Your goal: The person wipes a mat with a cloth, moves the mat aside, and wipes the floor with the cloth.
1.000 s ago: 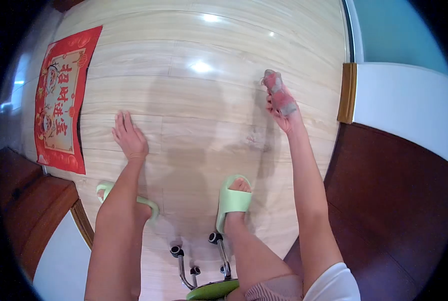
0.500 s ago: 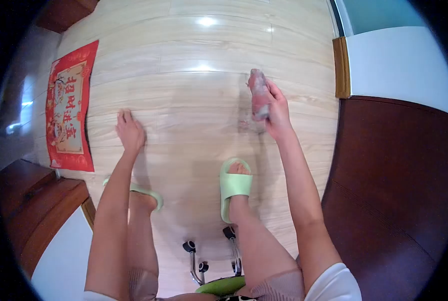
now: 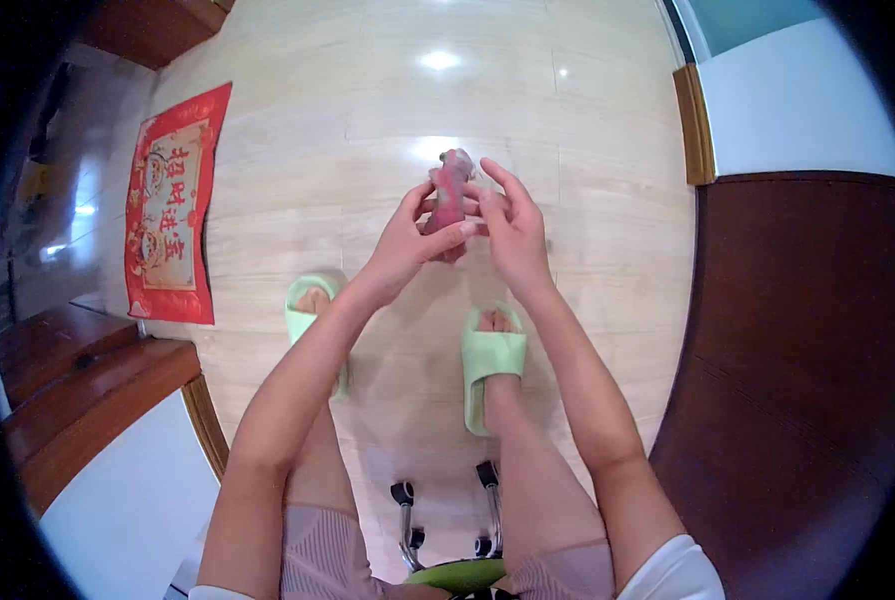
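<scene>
A long, pink-and-grey object with an uneven outline is held up in front of me over the floor; its kind I cannot make out. My left hand is closed around its left side and lower part, thumb across the front. On the other side, my right hand has its fingers apart, the index finger raised. Some right fingertips reach the object's right edge, though whether they press on it is unclear.
Pale wood-look floor lies below. A red mat with Chinese characters is at left. Green slippers are on my feet, with chair casters between my legs. Dark brown furniture stands at right, wooden steps at left.
The object has moved left to the middle, from my right hand into my left. My left hand has come up from low at the left; my right hand's grip has loosened.
</scene>
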Action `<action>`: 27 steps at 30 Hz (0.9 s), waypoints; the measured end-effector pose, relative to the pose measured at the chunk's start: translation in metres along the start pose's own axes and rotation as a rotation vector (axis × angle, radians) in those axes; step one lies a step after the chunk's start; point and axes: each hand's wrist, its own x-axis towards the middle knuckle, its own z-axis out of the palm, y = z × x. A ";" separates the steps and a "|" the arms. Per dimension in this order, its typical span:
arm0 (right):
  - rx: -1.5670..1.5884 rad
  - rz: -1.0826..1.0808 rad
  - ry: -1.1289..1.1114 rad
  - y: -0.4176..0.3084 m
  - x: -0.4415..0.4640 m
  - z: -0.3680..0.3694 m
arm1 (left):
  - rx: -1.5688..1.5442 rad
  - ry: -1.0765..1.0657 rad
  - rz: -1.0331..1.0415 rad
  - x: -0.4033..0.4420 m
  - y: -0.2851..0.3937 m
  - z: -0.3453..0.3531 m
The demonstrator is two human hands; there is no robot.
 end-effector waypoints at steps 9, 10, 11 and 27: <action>-0.546 -0.160 0.030 0.004 -0.043 0.005 | -0.469 -0.221 -0.159 -0.008 -0.036 -0.011; -0.582 -0.193 0.064 0.006 -0.046 0.004 | -0.495 -0.193 -0.152 -0.011 -0.034 -0.009; -0.466 -0.160 0.060 0.010 -0.047 0.000 | -0.521 -0.165 -0.146 -0.014 -0.033 -0.008; -0.063 0.232 0.065 0.033 -0.053 -0.036 | -0.546 -0.129 -0.216 -0.035 -0.038 -0.021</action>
